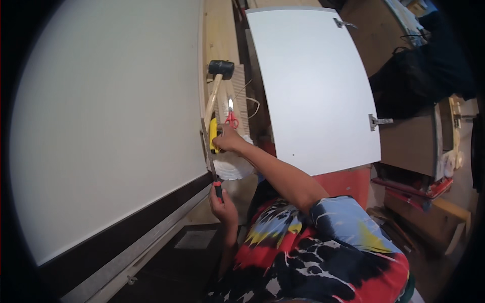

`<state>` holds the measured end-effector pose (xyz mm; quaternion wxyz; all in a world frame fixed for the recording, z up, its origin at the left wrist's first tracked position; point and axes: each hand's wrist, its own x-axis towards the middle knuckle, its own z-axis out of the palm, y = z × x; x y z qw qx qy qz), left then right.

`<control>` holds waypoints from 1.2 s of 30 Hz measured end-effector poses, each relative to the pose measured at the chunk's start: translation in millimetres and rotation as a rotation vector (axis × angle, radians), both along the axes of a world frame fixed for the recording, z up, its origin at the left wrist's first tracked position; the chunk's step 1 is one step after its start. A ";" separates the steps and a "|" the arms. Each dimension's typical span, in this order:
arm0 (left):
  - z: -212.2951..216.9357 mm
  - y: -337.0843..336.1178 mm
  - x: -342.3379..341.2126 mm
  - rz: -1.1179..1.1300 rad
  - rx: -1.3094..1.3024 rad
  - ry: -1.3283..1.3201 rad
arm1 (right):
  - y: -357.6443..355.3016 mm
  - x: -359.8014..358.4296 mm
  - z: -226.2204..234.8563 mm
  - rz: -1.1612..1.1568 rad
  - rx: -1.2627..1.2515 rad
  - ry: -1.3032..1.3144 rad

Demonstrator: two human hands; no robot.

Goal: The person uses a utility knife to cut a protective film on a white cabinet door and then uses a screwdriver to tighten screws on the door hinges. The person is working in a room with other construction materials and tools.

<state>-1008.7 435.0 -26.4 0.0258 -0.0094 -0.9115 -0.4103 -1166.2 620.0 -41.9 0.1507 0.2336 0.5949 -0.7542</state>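
At far left spreads a pale panel (111,121). By its right edge, the left hand's (224,207) fingers wrap the handle of a red-and-black tool (217,187), its long metal shank pointing away. Beyond, a mallet (215,87) lies above a yellow tool (212,132); the right hand's (231,140) fingers bend against that, grip impossible to tell. Next come red scissors (231,120), then a white board (316,91).

Between a panel (111,126) on the person's left and a hinged door (318,86) on the right, I see a mallet (221,69) lying head away from the person, scissors (232,120) to the right of its handle and, nearer the person, a handled tool (218,190) beside the panel's edge.
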 end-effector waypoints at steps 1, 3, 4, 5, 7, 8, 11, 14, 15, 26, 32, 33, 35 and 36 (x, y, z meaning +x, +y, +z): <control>-4.8 0.8 0.1 -0.014 0.018 0.018 | 7.2 7.5 -3.8 0.033 -0.114 0.013; -17.4 5.5 -3.4 -0.047 0.049 0.068 | 20.7 21.1 -25.3 0.096 -0.345 0.058; -18.7 11.3 -9.2 -0.060 0.061 0.060 | 25.3 26.5 -35.0 0.092 -0.345 0.009; -20.0 17.1 -13.0 -0.070 0.070 0.051 | 28.4 34.0 -42.0 0.090 -0.349 -0.041; -24.7 23.3 -21.3 -0.087 0.077 0.046 | 33.3 51.9 -37.0 0.051 -0.313 -0.092; -27.5 22.5 -27.0 -0.091 0.072 0.049 | 36.3 65.6 -7.1 0.018 -0.274 -0.096; -27.3 38.9 -45.5 -0.137 0.053 0.036 | 59.4 108.8 22.3 -0.064 -0.267 -0.021; -36.7 49.2 -69.0 -0.196 -0.116 0.047 | 85.4 155.2 48.8 0.001 -0.242 0.105; -41.6 53.0 -78.3 -0.228 -0.191 0.056 | 92.3 169.3 58.8 0.032 -0.216 0.146; -37.7 81.8 -138.2 -0.303 -0.681 -0.036 | 105.4 259.4 80.2 -0.389 -0.150 0.327; -25.5 90.2 -142.6 -0.428 -0.633 -0.047 | 121.8 308.0 70.8 -0.577 0.178 0.081; -20.1 94.2 -139.2 -0.429 -0.648 -0.059 | 127.0 319.4 69.0 -0.669 0.219 0.040; -11.2 98.3 -135.5 -0.421 -0.676 -0.077 | 137.6 343.6 60.9 -0.844 0.299 -0.038; -10.4 100.2 -135.9 -0.421 -0.612 0.007 | 145.9 353.1 52.9 -0.979 0.393 0.008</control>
